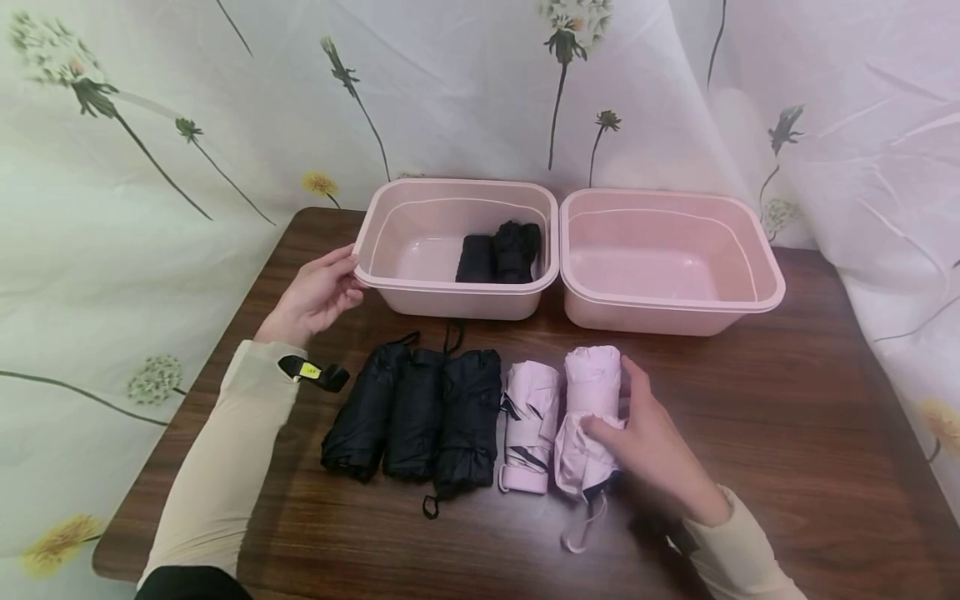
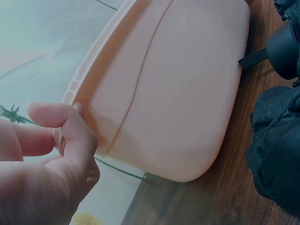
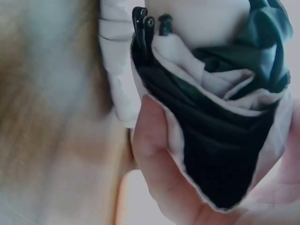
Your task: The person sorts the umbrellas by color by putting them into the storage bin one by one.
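Note:
At the left end of the left pink bin (image 1: 457, 302), my left hand (image 1: 318, 292) pinches the rim between thumb and fingers; the left wrist view shows this grip up close. My right hand (image 1: 660, 446) grips a folded pink umbrella (image 1: 592, 379), the rightmost of a row, with the thumb on one side and fingers on the other. Its dark lining (image 3: 220, 145) faces the right wrist camera. Beside it lies another folded pink umbrella (image 1: 532, 417). Three folded black umbrellas (image 1: 471, 408) continue the row leftward. Inside the left bin are two black folded bundles (image 1: 516, 254).
A second pink bin (image 1: 652, 319) stands right of the first, their rims meeting, with no objects visible in it. Both stand at the back of a dark wooden table (image 1: 810, 433). A flower-print cloth (image 1: 465, 92) hangs behind.

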A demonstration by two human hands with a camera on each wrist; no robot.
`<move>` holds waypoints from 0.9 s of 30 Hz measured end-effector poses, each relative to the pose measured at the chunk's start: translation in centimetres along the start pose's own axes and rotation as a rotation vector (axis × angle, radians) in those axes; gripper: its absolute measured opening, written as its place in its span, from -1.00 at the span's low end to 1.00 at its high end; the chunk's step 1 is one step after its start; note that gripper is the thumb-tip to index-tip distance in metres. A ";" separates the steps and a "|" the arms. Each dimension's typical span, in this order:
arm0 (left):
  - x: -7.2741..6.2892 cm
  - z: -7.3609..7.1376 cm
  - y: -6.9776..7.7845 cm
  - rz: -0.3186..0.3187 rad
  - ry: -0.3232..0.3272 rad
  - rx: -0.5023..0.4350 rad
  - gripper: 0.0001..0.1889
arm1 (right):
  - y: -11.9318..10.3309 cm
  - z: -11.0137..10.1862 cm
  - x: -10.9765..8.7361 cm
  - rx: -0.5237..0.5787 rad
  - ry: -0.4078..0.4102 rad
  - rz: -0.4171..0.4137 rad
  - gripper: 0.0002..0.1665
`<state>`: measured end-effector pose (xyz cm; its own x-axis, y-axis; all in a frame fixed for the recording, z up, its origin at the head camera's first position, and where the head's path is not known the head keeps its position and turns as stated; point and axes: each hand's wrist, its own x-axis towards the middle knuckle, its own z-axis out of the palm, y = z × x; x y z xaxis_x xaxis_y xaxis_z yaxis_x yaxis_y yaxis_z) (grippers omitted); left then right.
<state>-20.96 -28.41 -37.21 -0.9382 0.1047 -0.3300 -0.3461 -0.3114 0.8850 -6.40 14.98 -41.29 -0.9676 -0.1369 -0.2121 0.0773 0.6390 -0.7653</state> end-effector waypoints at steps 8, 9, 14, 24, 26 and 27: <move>0.1 0.0 0.0 -0.002 -0.002 0.001 -0.45 | -1.0 -2.6 -0.3 0.045 0.059 -0.017 0.12; 0.1 0.0 0.0 -0.002 -0.003 -0.001 -0.45 | -1.2 -2.9 -0.3 0.063 0.069 -0.025 0.10; 0.0 0.0 0.0 -0.004 -0.005 -0.004 -0.45 | -1.9 -4.3 -0.1 0.159 0.119 -0.051 -0.05; -0.2 0.0 0.0 -0.015 -0.009 -0.015 -0.46 | -1.9 -6.3 0.6 0.517 0.129 -0.114 -0.25; -0.1 0.0 0.0 -0.014 -0.009 -0.017 -0.46 | -1.9 -6.7 0.8 0.607 0.100 -0.128 -0.26; -0.1 0.0 0.0 -0.013 -0.009 -0.017 -0.46 | -2.0 -6.9 0.9 0.650 0.087 -0.135 -0.26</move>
<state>-20.86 -28.37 -37.16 -0.9336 0.1170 -0.3386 -0.3582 -0.3260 0.8749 -9.12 18.82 -35.79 -0.9926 -0.1050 -0.0603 0.0574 0.0310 -0.9979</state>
